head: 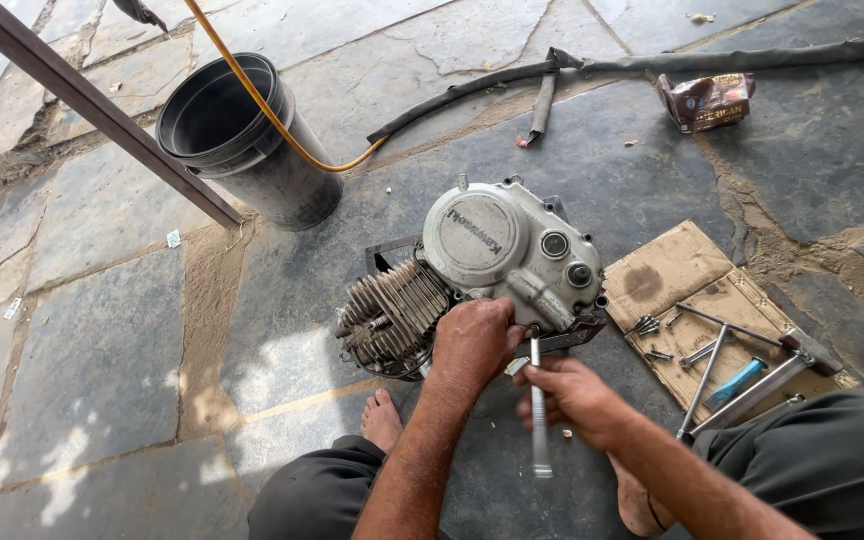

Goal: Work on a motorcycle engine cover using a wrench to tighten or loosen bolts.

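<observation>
A grey motorcycle engine (pixel 497 250) with a finned cylinder (pixel 392 310) lies on the stone floor in front of me. My left hand (pixel 474 340) rests against the engine's lower edge, fingers curled at the casing. In my right hand (pixel 574 398) is a long metal wrench (pixel 538 420). The tool stands nearly upright, and its top end meets the engine's lower edge beside my left hand.
A cardboard sheet (pixel 672 270) at the right carries several bolts and long tools (pixel 722 365). A black bucket (pixel 242 140) with a yellow hose (pixel 262 105) stands at the back left by a slanted metal bar (pixel 102 110). My bare foot (pixel 382 420) is near the engine.
</observation>
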